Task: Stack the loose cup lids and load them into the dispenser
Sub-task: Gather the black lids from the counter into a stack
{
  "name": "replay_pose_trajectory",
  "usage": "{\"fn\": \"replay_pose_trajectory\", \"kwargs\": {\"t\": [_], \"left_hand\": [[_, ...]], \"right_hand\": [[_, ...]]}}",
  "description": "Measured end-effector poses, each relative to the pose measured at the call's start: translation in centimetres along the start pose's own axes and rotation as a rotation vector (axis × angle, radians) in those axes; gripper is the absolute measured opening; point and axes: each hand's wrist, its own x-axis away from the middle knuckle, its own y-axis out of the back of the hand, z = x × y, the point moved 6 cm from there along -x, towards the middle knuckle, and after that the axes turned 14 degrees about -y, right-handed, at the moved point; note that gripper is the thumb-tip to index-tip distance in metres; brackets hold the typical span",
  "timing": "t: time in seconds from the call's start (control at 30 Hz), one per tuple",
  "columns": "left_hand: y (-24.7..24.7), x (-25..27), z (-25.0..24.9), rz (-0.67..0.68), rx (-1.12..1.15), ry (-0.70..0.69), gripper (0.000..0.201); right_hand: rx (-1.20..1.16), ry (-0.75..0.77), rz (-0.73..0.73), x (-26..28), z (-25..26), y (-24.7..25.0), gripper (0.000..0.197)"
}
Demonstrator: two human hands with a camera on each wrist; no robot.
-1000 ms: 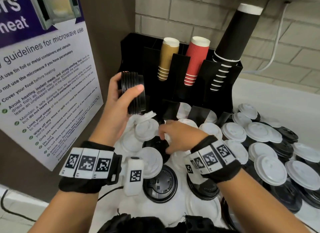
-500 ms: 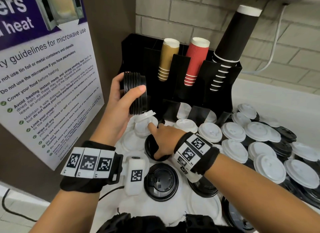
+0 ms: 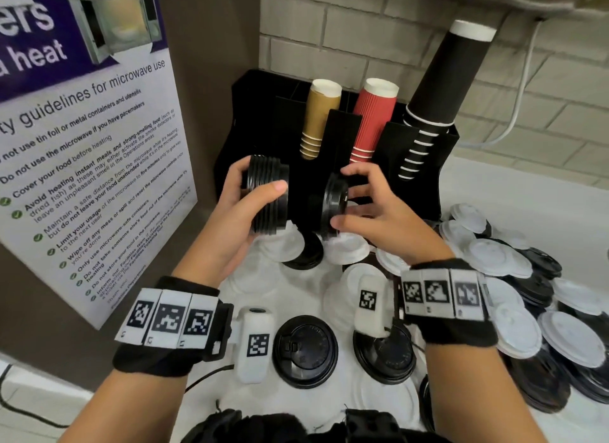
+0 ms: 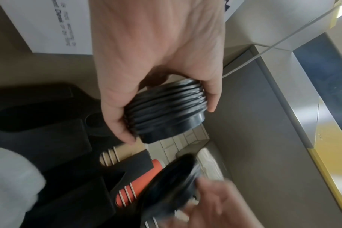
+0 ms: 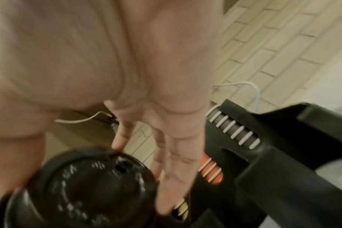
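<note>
a stack of black lids (image 3: 267,198) sits on its side at the centre of the head view, wrapped by the left hand (image 3: 235,216), and a single black lid (image 3: 335,204) stands on edge just to the right of it, held by the right hand (image 3: 379,211). a narrow gap separates the single lid from the open end of the stack; they do not touch. both are held in the air in front of the black dispenser (image 3: 425,165), which fills the middle of the frame behind the hands.

in the dispenser's slots stand a gold cup stack (image 3: 319,119), a red cup stack (image 3: 374,119) and a tall black cup stack (image 3: 441,93) leaning toward the upper right. below and to the right of the hands the white counter (image 3: 514,192) is littered with loose white lids (image 3: 497,256) and more black lids (image 3: 304,350), some overlapping in heaps at the right edge. a microwave guidelines poster (image 3: 82,152) covers the left of the frame, and a white cable (image 3: 520,89) runs down the brick wall at the upper right.

the left hand's fingers and thumb curl round the stack, thumb across its near side. in the left wrist view the same stack (image 4: 166,111) shows ribbed rims between thumb and fingers. the right hand pinches its lid by the rim, thumb below, fingertips above, the other fingers spread; the right wrist view, blurred, shows the lid's top face (image 5: 84,188).
</note>
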Motion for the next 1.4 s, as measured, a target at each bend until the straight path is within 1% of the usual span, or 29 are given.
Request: {"fn": "replay_pose_trajectory", "kwargs": {"t": [0.03, 0.1, 0.2, 0.33, 0.43, 0.57, 0.73, 0.87, 0.9, 0.93, 0.97, 1.0, 1.03, 1.07, 1.1, 1.17, 1.2, 1.23, 1.27, 1.3, 1.33, 1.4], "left_hand": [[-0.3, 0.1, 0.1, -0.004, 0.006, -0.003, 0.066], [-0.9, 0.2, 0.4, -0.005, 0.023, -0.013, 0.068], [-1.9, 0.5, 0.8, 0.049, 0.05, 0.001, 0.064], [-2.6, 0.7, 1.0, 0.143, 0.063, 0.037, 0.061], [-2.7, 0.7, 1.0, 0.166, 0.057, 0.036, 0.063], [-2.7, 0.6, 1.1, 0.17, 0.067, 0.037, 0.066], [-2.5, 0.3, 1.1, 0.141, 0.075, 0.034, 0.063], [-2.3, 0.2, 1.0, 0.152, 0.064, 0.038, 0.066], [-2.2, 0.1, 0.9, 0.138, 0.057, 0.029, 0.065], [-1.9, -0.1, 0.7, 0.11, 0.051, 0.016, 0.064], [-1.6, -0.3, 0.6, 0.074, 0.047, 0.001, 0.062], [-1.2, -0.6, 0.4, 0.033, 0.044, -0.013, 0.061], [-0.8, -0.8, 0.2, -0.004, 0.044, -0.027, 0.062], [-0.5, -1.0, 0.1, -0.032, 0.049, -0.037, 0.062], [-0.3, -1.3, -0.1, -0.051, 0.059, -0.046, 0.059], [0.1, -1.6, -0.3, -0.063, 0.065, -0.058, 0.051], [0.2, -1.6, -0.4, -0.063, 0.061, -0.062, 0.05], [0.2, -1.6, -0.5, -0.061, 0.055, -0.068, 0.051], [0.3, -1.6, -0.5, -0.058, 0.049, -0.072, 0.053], [0.3, -1.6, -0.6, -0.054, 0.043, -0.076, 0.056], [0.3, -1.5, -0.6, -0.049, 0.04, -0.079, 0.061], [0.4, -1.4, -0.7, -0.046, 0.039, -0.083, 0.069]], "right_hand": [[-0.107, 0.029, -0.003, 0.7, 0.0, -0.3, 0.062], [-0.19, 0.071, -0.008, 1.7, -0.2, -1.3, 0.063], [-0.218, 0.101, -0.02, 2.0, -0.5, -2.7, 0.06], [-0.239, 0.138, -0.044, 2.1, -0.3, -2.7, 0.06], [-0.24, 0.17, -0.02, 2.1, 0.2, -2.7, 0.062], [-0.25, 0.184, -0.015, 2.0, 0.7, -3.0, 0.063], [-0.276, 0.205, -0.007, 1.8, 1.1, -3.4, 0.061], [-0.257, 0.212, -0.003, 1.5, 1.3, -3.4, 0.061], [-0.256, 0.191, 0.0, 1.2, 1.2, -3.2, 0.059], [-0.246, 0.155, -0.012, 0.8, 1.0, -2.9, 0.052], [-0.22, 0.106, -0.04, 0.2, 0.7, -2.6, 0.041], [-0.156, 0.051, -0.077, -0.4, 0.4, -2.3, 0.029], [-0.017, 0.006, -0.113, -1.0, 0.1, -2.1, 0.019], [0.198, -0.022, -0.136, -1.7, -0.1, -2.1, 0.017], [0.431, -0.042, -0.121, -2.6, -0.3, -2.5, 0.02], [0.823, -0.115, 0.022, -4.1, -1.5, -4.1, 0.029], [0.977, -0.164, 0.084, -4.6, -2.1, -4.9, 0.031], [1.095, -0.201, 0.116, -5.1, -2.4, -5.4, 0.031], [1.162, -0.223, 0.124, -5.5, -2.6, -5.7, 0.032], [1.175, -0.236, 0.122, -5.9, -2.6, -5.9, 0.034], [1.156, -0.247, 0.125, -6.3, -2.7, -6.2, 0.04], [1.131, -0.285, 0.154, -6.8, -3.0, -6.9, 0.059]]}}
